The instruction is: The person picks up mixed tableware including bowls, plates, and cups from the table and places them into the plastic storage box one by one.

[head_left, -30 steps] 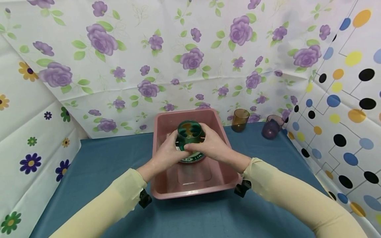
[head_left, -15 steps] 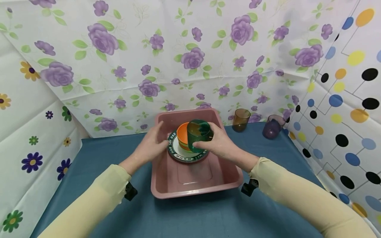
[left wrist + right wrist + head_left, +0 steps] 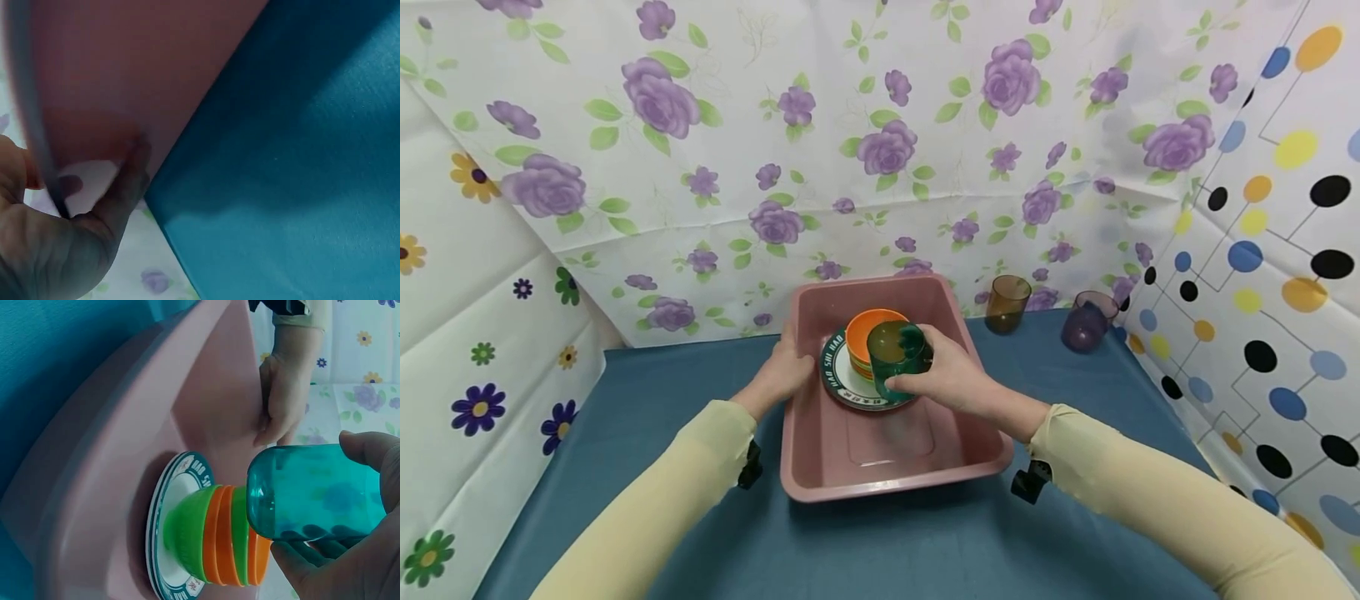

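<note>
My right hand [image 3: 951, 379] grips a see-through green cup [image 3: 889, 360] around its side. The cup is held above a stack of green and orange bowls [image 3: 871, 323], overlapping it in the head view. In the right wrist view the cup's base comes close to the top bowl; whether they touch I cannot tell. The bowls sit on white plates with dark green lettered rims [image 3: 833, 371] inside a pink basin [image 3: 895, 485]. My left hand [image 3: 778, 373] grips the basin's left rim. The left wrist view has its thumb and fingers on opposite sides of the basin edge.
An amber cup [image 3: 1007, 305] and a purple cup [image 3: 1086, 323] stand on the blue cloth [image 3: 692, 392] to the right of the basin. Floral and dotted sheets form walls behind and on both sides.
My left hand has let go of the green cup and moved left onto the basin rim. My right hand has carried the cup slightly right, uncovering the bowls, then a little lower.
</note>
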`<act>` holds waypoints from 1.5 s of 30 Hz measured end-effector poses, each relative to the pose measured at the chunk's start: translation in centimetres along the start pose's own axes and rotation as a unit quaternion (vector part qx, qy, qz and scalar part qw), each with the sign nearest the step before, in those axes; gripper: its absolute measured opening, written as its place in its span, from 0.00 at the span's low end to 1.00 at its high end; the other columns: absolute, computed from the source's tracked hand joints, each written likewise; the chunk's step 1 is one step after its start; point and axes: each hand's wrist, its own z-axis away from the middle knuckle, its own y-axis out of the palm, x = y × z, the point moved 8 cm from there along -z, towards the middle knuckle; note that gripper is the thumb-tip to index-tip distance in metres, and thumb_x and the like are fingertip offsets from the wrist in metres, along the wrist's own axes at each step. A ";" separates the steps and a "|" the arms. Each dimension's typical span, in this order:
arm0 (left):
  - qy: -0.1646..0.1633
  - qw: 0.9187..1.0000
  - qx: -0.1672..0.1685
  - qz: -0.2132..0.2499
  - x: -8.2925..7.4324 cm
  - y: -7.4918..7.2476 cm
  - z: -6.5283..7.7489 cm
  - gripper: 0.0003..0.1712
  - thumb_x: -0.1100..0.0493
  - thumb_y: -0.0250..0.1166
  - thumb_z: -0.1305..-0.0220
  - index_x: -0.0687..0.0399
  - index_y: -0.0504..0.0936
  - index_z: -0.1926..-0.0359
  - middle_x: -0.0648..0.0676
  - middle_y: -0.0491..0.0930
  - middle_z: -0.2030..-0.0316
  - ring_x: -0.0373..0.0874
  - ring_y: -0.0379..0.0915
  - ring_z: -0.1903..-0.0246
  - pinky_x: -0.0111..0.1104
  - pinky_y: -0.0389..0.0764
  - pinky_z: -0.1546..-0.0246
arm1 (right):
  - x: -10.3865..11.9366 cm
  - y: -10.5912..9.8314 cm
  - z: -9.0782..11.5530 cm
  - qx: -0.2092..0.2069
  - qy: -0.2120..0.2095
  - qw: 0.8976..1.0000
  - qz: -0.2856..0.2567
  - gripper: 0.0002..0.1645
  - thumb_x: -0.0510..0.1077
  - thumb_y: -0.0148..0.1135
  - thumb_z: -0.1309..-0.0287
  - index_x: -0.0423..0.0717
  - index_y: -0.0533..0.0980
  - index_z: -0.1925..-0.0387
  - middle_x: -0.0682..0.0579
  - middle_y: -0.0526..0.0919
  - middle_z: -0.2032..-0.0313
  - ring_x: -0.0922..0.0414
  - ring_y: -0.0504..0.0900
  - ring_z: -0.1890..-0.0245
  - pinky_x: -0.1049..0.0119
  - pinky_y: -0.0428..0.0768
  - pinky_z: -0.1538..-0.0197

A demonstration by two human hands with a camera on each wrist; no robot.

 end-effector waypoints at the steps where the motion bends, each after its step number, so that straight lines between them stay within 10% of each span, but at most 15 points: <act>1: 0.003 1.000 -0.007 -0.012 0.0 0.2 -0.1 0.49 0.61 0.46 0.27 0.53 0.21 0.20 0.77 0.45 0.25 0.72 0.55 0.30 0.61 0.66 0.36 | -0.1 0.1 0.0 0.002 -0.001 1.000 0.003 0.55 0.54 0.80 0.49 0.46 0.61 0.26 0.44 0.75 0.36 0.51 0.77 0.41 0.47 0.76 0.38; 13: -0.003 0.996 -0.068 -0.049 0.9 0.8 -0.1 0.52 0.66 0.47 0.30 0.39 0.24 0.19 0.72 0.77 0.44 0.61 0.81 0.60 0.49 0.80 0.62 | 0.2 1.3 -0.3 0.077 -0.011 0.997 0.000 0.53 0.52 0.80 0.48 0.50 0.61 0.26 0.47 0.78 0.38 0.55 0.77 0.42 0.49 0.75 0.36; 22: -0.013 0.997 -0.066 -0.047 0.9 0.9 -0.2 0.50 0.65 0.45 0.27 0.38 0.24 0.19 0.70 0.80 0.47 0.58 0.81 0.64 0.48 0.82 0.62 | 1.6 4.1 -1.0 0.175 -0.023 0.984 0.025 0.59 0.53 0.79 0.47 0.49 0.55 0.22 0.48 0.72 0.34 0.52 0.73 0.40 0.54 0.77 0.39; 34: -0.025 0.995 -0.077 -0.058 1.2 0.8 -0.2 0.47 0.65 0.46 0.27 0.48 0.28 0.18 0.67 0.82 0.58 0.58 0.82 0.61 0.48 0.82 0.62 | 1.1 8.2 -2.0 0.316 -0.038 0.945 0.076 0.51 0.53 0.79 0.48 0.60 0.62 0.26 0.60 0.75 0.41 0.57 0.74 0.42 0.60 0.77 0.40; 45: -0.028 0.996 -0.071 -0.046 1.1 0.9 -0.1 0.46 0.64 0.44 0.24 0.44 0.26 0.18 0.71 0.77 0.42 0.60 0.83 0.53 0.50 0.84 0.57 | -0.4 11.3 -2.0 0.413 -0.028 0.908 0.069 0.46 0.46 0.79 0.47 0.54 0.67 0.29 0.52 0.78 0.40 0.54 0.77 0.42 0.64 0.77 0.41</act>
